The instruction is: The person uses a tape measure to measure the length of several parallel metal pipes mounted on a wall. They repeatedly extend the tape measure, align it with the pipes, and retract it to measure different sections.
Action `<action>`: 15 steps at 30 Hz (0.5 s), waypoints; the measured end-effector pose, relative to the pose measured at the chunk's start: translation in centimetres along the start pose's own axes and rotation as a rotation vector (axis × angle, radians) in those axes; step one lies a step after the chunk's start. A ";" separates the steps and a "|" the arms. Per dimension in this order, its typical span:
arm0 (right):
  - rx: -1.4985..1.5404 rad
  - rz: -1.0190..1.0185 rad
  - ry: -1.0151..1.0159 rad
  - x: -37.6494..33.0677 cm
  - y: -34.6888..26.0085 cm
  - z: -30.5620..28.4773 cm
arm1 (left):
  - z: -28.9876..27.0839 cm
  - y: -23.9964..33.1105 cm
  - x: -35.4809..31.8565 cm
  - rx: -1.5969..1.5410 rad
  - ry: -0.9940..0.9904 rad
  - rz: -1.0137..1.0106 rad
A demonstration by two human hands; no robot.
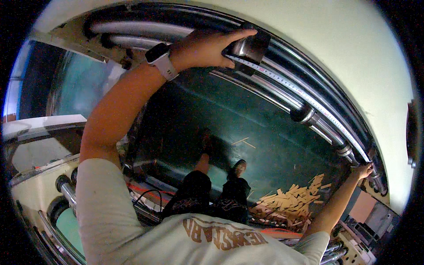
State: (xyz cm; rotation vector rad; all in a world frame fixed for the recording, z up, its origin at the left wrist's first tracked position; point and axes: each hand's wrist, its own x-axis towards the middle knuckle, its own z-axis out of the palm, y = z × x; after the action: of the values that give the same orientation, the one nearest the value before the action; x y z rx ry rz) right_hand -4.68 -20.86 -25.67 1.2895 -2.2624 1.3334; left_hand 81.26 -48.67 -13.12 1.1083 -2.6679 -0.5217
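My left hand (207,46), with a white watch (161,59) on the wrist, reaches up and presses one end of a measuring tape (304,97) against a black collar (256,44) on a shiny steel roller (282,90). The tape runs taut along the roller, down to the right. My right hand (364,170) holds its other end at the roller's far right end, by the machine frame. Both arms are stretched wide apart.
Several parallel steel rollers (145,28) curve across the top under a cream machine wall (353,53). Below lies a dark green floor (265,132) with my legs and shoes (238,168) and a heap of light cardboard strips (293,201). More rollers (66,190) and a red cable (141,190) sit at lower left.
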 end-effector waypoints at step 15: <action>-0.132 -0.063 0.002 1.2 -3.1 -7.4 | 1.8 -2.4 1.3 -0.216 0.097 0.171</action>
State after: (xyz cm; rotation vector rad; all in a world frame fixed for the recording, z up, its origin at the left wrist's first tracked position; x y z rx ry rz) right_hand -4.72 -16.33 -18.99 1.3031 -2.2470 1.1434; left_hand 81.32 -50.81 -15.64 0.8165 -2.5210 -0.6849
